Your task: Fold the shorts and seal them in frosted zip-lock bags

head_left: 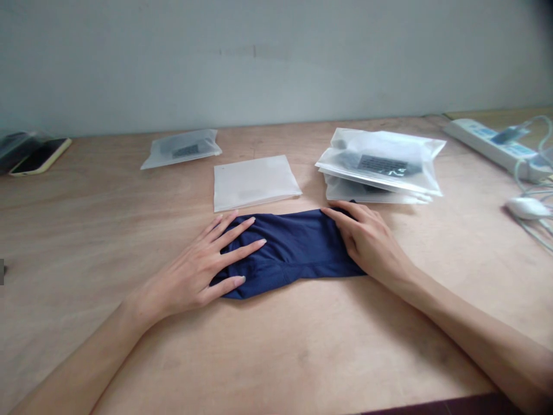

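A folded navy-blue piece of stretchy fabric (298,245) with a stitched seam lies on the wooden table in front of me. Its left part is wrinkled, while the middle looks smoother. My left hand (207,259) rests on the left end, palm down with the fingers spread. On the right end lies my right hand (367,236), its fingers stretched over the far edge and its thumb mostly hidden. A bit of fabric pokes out behind those fingers. Just beyond the fabric is a flat white frosted pouch (254,183).
Several frosted zip bags with dark labels (380,161) are stacked at the back right. Another frosted bag (184,148) lies at the back left. At the far left is a phone (41,157). A power strip (496,147) and a white charger (527,207) with cables sit at the right.
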`<state>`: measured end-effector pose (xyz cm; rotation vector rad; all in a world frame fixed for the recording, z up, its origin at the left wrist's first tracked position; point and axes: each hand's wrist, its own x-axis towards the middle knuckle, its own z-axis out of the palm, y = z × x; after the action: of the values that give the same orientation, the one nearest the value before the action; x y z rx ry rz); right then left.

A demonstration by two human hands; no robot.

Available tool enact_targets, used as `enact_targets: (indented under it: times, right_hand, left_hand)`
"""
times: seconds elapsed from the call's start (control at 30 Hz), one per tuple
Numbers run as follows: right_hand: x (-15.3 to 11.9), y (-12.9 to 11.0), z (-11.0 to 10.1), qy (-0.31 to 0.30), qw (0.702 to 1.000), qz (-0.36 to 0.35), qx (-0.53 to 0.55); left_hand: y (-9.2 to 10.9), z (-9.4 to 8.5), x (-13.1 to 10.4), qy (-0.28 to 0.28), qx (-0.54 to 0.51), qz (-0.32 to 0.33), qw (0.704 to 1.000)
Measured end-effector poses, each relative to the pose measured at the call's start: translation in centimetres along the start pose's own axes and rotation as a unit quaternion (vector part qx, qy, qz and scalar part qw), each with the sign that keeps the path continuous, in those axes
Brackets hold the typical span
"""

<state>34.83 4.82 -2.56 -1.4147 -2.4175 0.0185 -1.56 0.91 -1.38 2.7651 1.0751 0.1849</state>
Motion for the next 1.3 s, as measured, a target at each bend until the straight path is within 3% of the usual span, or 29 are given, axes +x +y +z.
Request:
enact_targets:
  times: [0.27, 0.7, 1.3]
  right_hand:
    - [0.41, 0.26, -0.39, 0.055, 0.994, 0.018, -0.091]
    - [0.84, 0.52, -0.81, 0.049, 0.983, 0.083, -0.153]
    - [0.75, 0.79, -0.75, 0.016, 0.989, 0.114, -0.097]
  left_hand:
    - [0.11, -0.2, 0.12, 0.003, -0.005, 0.002, 1.0]
    - [0.09, -0.23, 0.11, -0.003, -0.016, -0.004, 1.0]
    - [0.06, -0.18, 0.12, -0.008, 0.0, 0.0, 1.0]
